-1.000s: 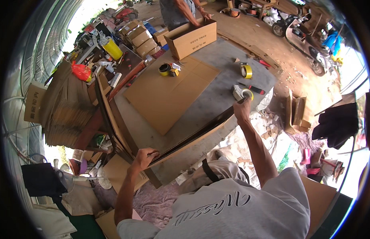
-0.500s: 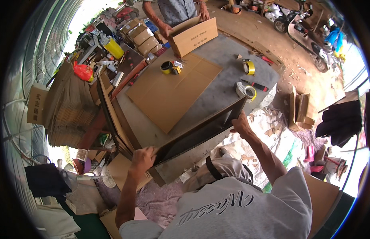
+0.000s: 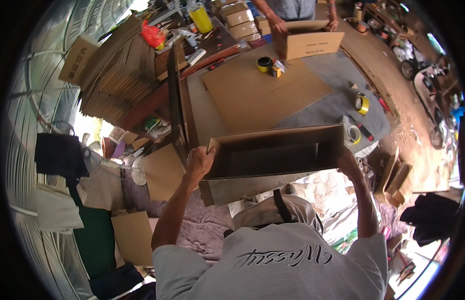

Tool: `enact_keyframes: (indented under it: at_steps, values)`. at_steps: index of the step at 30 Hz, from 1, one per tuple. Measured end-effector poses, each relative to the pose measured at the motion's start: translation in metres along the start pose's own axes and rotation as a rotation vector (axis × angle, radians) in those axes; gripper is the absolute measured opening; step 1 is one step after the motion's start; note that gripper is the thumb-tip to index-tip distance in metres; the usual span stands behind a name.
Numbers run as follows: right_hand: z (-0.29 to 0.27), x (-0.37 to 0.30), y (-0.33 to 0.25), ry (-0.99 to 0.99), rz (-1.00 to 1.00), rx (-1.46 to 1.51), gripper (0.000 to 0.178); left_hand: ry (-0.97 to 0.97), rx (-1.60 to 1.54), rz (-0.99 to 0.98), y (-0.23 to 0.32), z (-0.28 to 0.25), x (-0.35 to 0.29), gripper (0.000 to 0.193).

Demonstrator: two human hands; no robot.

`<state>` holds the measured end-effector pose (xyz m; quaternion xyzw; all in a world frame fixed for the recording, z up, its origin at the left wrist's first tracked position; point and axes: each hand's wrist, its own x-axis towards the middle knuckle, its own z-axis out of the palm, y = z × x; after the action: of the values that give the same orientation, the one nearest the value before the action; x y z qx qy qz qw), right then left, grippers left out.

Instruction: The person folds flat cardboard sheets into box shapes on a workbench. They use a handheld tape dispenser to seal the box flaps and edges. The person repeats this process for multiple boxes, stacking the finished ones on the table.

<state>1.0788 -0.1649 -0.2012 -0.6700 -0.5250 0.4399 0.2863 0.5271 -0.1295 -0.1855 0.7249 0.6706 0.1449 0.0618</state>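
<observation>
My left hand (image 3: 200,162) grips the left end of a brown cardboard box (image 3: 277,137), its fingers over the edge. At the opposite end my right hand (image 3: 348,164) is closed on the box, its fingers partly hidden in shadow. The box is long and shallow, and its dark inside shows through the open top. It is held at the near edge of a grey-topped table (image 3: 202,115). A flat cardboard sheet (image 3: 267,92) lies on the table beyond it, with a black-and-yellow tape roll (image 3: 264,63) and a yellow tape measure (image 3: 276,72) on top.
Across the table a co-worker's hands (image 3: 277,25) hold another cardboard box (image 3: 314,46). A yellow tape roll (image 3: 362,104), another tape roll (image 3: 352,134) and a red-and-black cutter (image 3: 366,132) lie at the right. Stacked flat cardboard (image 3: 115,80) stands at the left.
The box has swung from a slant to nearly level across my front, and its inside shows more. Both hands keep hold of it. The whole view has shifted, with the table now farther right.
</observation>
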Motion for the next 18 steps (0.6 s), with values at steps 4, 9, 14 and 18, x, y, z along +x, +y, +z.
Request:
enact_keyframes:
  at_steps: [4, 9, 14, 18]
  values:
    - [-0.008, 0.007, -0.009, -0.110, -0.163, -0.263, 0.043, 0.046, 0.011, -0.030, -0.011, 0.013, 0.006, 0.025]
    - [-0.005, 0.034, -0.010, -0.064, -0.531, -0.392, 0.035, 0.240, -0.280, -0.391, 0.006, 0.031, 0.041, 0.022]
    - [-0.016, 0.030, -0.042, -0.084, -0.066, -0.756, 0.044, 0.257, -0.196, -0.325, 0.015, 0.025, 0.053, 0.020]
    - [-0.001, 0.027, -0.071, -0.184, 0.030, -1.057, 0.040, 0.176, -0.086, -0.206, 0.025, 0.014, 0.048, 0.015]
